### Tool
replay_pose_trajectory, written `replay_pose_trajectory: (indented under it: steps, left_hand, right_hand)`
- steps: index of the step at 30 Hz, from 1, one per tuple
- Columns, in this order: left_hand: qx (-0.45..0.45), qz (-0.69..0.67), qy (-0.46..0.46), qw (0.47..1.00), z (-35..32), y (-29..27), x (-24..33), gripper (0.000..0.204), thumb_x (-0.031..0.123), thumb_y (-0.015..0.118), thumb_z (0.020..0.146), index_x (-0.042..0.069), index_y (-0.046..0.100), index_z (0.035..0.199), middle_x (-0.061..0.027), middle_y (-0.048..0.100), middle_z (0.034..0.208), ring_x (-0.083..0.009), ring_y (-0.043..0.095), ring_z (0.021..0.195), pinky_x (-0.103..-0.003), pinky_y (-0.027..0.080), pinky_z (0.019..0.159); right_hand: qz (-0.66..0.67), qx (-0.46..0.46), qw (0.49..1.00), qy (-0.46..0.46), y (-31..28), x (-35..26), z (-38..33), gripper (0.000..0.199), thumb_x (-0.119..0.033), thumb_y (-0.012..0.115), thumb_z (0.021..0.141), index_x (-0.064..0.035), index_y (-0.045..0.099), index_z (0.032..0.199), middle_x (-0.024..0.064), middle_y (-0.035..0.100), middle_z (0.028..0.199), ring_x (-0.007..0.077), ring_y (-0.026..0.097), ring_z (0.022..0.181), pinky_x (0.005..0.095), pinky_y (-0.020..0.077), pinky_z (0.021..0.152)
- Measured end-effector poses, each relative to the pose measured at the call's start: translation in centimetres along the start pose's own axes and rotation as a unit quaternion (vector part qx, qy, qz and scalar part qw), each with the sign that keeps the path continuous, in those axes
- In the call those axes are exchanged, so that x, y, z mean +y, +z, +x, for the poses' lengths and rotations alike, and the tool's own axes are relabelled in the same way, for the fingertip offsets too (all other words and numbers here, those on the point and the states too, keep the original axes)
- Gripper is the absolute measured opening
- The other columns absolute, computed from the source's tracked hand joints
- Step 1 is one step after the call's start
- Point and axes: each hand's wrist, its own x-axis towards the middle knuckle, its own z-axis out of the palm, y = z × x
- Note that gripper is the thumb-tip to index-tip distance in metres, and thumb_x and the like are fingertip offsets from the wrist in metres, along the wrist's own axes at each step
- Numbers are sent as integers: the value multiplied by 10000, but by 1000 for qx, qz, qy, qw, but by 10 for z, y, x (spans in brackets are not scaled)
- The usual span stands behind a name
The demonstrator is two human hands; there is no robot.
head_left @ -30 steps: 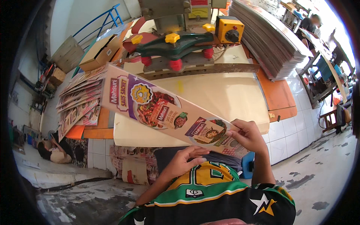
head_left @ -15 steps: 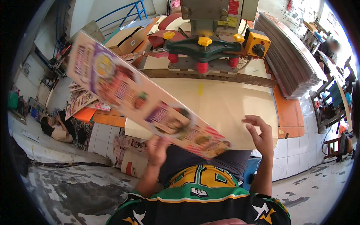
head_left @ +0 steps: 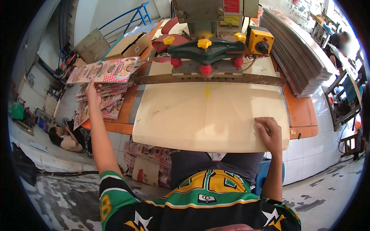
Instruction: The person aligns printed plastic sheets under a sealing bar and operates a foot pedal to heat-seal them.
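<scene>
So we've got our left hand point(head_left: 94, 95) pinching the near edge of a long printed card point(head_left: 106, 71), which is over the messy card pile point(head_left: 113, 111) just beyond that hand. It's got food pictures, small lettering and red-and-white checks. Our right hand point(head_left: 270, 133) is empty, fingers loosely curled, over the pale sheet point(head_left: 208, 119); can't tell if it's touching. Past both hands, the machine point(head_left: 208, 52) wears a red label point(head_left: 231, 6) and a yellow one. Beyond our right hand there's a tall board stack point(head_left: 296, 50).
</scene>
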Motion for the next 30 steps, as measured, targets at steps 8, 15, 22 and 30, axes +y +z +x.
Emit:
replay_pose_trajectory:
  steps: [8,15,22,30]
  left_hand:
    - [71,14,-150,986,100,-45,-68,168,161,618,1015,0,618,1065,-40,654,822,-133,644,658,-211,499,508]
    - [104,-70,-140,982,116,-40,-67,392,80,585,1018,-132,471,1328,-188,689,974,-260,732,876,-249,639,668]
    - [68,-106,-80,989,118,-59,-59,459,122,549,1029,-106,426,1408,-225,648,1173,-305,681,1097,-302,644,784]
    - [-29,26,22,999,-28,5,-56,249,294,673,992,117,660,1167,10,692,950,-42,587,707,-192,390,543]
  right_hand:
    - [19,-12,1000,-19,-4,2,-1,175,-65,674,886,-18,725,1046,148,719,1034,295,679,1013,373,525,899]
    - [45,-22,999,-1,-6,1,-2,168,-70,671,890,-16,727,1038,139,724,1015,282,679,999,369,522,895]
    - [56,-30,998,-14,-7,6,-2,164,-83,680,892,-23,736,1033,130,727,1017,280,676,993,375,521,895]
    - [19,-60,998,26,-23,1,2,177,-101,683,902,-34,732,1059,129,731,1045,276,682,1013,370,520,902]
